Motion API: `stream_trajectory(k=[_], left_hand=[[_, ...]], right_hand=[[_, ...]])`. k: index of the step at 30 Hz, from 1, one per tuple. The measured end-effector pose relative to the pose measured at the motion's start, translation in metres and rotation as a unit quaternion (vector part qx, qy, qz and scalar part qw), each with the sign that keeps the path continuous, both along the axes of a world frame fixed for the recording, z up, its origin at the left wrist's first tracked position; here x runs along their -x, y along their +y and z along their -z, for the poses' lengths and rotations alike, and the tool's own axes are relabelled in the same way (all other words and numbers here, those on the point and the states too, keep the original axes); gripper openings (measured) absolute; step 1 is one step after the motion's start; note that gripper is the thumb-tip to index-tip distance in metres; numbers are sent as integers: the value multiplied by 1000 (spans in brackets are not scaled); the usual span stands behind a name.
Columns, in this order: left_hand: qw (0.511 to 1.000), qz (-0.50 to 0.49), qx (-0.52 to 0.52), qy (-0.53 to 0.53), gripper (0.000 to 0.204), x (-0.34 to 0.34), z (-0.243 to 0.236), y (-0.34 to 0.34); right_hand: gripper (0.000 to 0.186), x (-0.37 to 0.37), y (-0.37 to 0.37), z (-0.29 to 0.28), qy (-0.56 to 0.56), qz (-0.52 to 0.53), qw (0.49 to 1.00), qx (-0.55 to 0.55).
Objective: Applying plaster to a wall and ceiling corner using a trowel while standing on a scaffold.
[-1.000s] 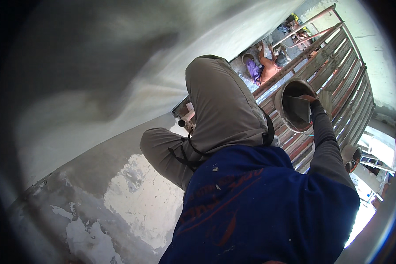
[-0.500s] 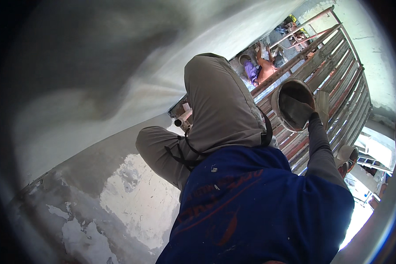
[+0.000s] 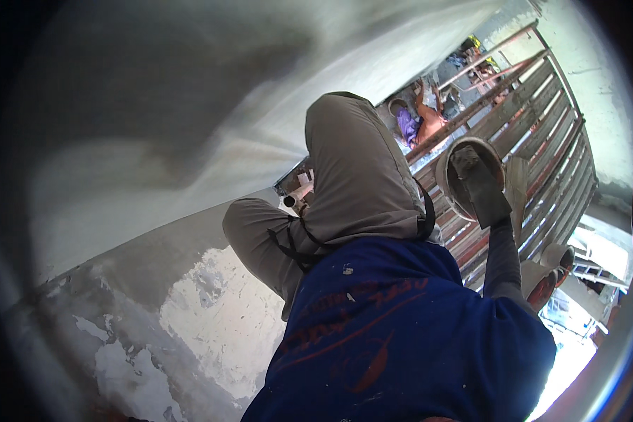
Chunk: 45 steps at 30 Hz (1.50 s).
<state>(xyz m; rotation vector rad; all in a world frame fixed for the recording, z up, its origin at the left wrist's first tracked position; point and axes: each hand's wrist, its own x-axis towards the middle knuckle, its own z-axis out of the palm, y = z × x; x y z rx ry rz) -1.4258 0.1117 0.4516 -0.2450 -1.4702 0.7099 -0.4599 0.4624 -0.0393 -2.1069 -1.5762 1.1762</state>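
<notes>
My right arm, in a grey sleeve, reaches out to a round mortar bucket (image 3: pixel 444 184). A flat grey trowel (image 3: pixel 488 198) lies across the bucket's near rim, with a lump of wet mortar (image 3: pixel 464 162) at its far end. My right hand (image 3: pixel 498 224) is at the trowel's near end, mostly hidden by the blade. Its fingers do not show, but the raised trowel is in its grip. My left hand is out of view. My bent legs (image 3: pixel 362 162) in grey-brown trousers are beside the bucket.
A slatted wooden platform (image 3: pixel 541 141) with a metal frame stretches along the right. Another person (image 3: pixel 429 125) is on the floor below, beyond its edge. Smooth plastered wall (image 3: pixel 183 141) fills the upper left; patchy wall (image 3: pixel 214 316) is lower left. Another bucket (image 3: pixel 554 256) stands at right.
The trowel has come up out of the bucket toward me, with mortar now showing on its far end. My right forearm has drawn back a little.
</notes>
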Motion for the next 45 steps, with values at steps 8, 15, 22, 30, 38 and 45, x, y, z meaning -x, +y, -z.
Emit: stream_trajectory(k=[8, 15, 22, 30, 38, 45], left_hand=[[979, -176, 91, 49, 61, 50, 3, -51], [976, 166, -134, -54, 73, -5, -32, -20], [977, 93, -178, -76, 77, -40, -27, -14], [973, 120, -184, -72, 74, -23, -25, -5], [976, 123, -173, -47, 74, -16, -22, -17], [977, 118, -172, -46, 74, -17, -23, -15]], right_hand=[[37, 152, 104, -103, 277, 0, 958, -69], [37, 380, 162, -269, 385, -282, 868, -139], [32, 660, 93, -411, 212, -604, 520, -566], [20, 915, 31, -457, 48, -401, 152, -902], [16, 997, 42, -469, -91, -418, 160, -889], [20, 1023, 50, -488, -99, -418, 192, -882]])
